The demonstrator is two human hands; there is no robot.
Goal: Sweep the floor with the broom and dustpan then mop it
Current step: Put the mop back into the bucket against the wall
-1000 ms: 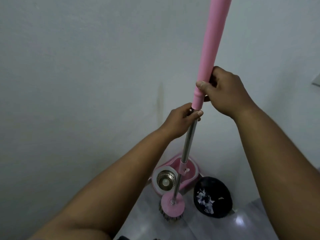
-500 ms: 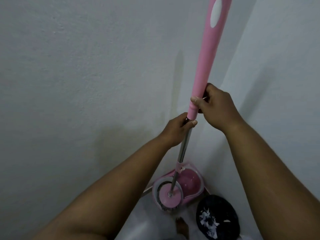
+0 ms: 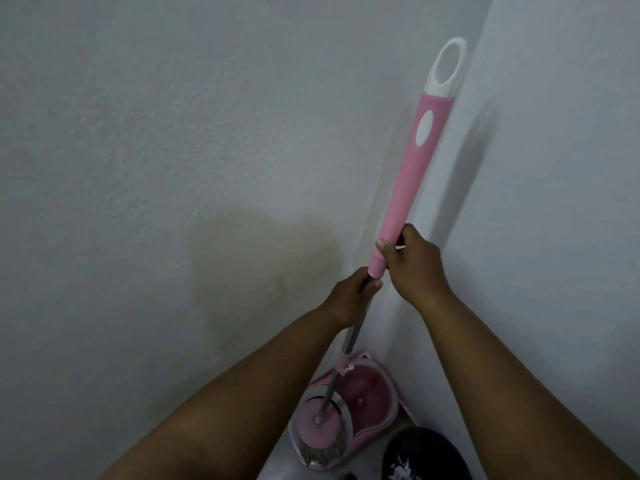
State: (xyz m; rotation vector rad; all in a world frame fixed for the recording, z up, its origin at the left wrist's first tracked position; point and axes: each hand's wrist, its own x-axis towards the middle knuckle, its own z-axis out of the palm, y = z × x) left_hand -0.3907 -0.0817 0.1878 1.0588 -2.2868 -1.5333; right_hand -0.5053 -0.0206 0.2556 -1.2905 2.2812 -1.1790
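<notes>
Currently, left wall [image 3: 138, 168] is filling the view from 9 to 12 o'clock, w/ a soft shadow lying on it.

Left hand [image 3: 349, 296] is curling round the bare metal shaft [image 3: 355, 332], directly under the pink grip [image 3: 412, 188]; closed grasp, thumb showing on the near side. Judgement: this low hand is acting as guide, steering the lower end.

Mop [image 3: 398, 220] is standing steep, long axis running approx. 7 o'clock to 1 o'clock. White hanging loop [image 3: 446, 64] is pointing up twd the room corner; mop head [image 3: 317, 431] is pointing down, sitting in the chrome spinner basket [image 3: 294, 434] at the near-left end of the pink bucket [image 3: 374, 386]. Bucket is sitting on the floor in the corner, at 6 o'clock of frame. Judgement: mopping phase, wringing or loading stage; head is being set square in the basket so the shaft can be pumped along its own axis.

Right hand [image 3: 415, 268] is clasping the bottom of the pink grip, just above and nearly touching the left hand; fingers wrapped, thumb across front. Judgement: upper hand is supplying the push.

Dark container [image 3: 436, 448] is sitting just beside the bucket at 5 o'clock, holding pale scraps [image 3: 401, 469]; dustpan or bin, cannot tell. Suggests sweeping is done.

Right wall [image 3: 571, 202] is closing the view at 3 o'clock.
</notes>
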